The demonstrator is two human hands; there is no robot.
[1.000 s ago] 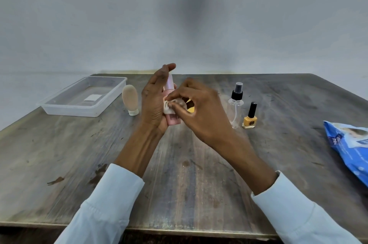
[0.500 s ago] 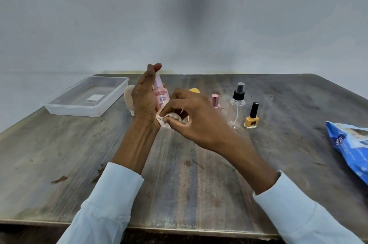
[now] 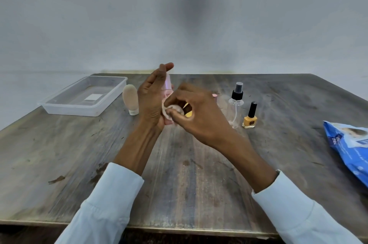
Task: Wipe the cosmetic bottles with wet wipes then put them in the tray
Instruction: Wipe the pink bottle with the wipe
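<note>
Head view | 1 pink bottle held upright above the table by curled left hand | 1 wet wipe pinched against it by right hand | 1 clear tray, 1 beige tube, 1 spray bottle, 1 yellow nail polish standing apart | 1 blue wipes pack, writing unreadable

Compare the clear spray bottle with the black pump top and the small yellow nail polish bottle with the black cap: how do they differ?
The clear spray bottle is taller and see-through, with a thin tube visible inside; the yellow nail polish bottle is shorter and looks opaque yellow. The spray bottle's black top is a stepped pump; the polish has a slim, straight cap. Both stand upright on the wooden table, side by side, untouched by either hand.
</note>
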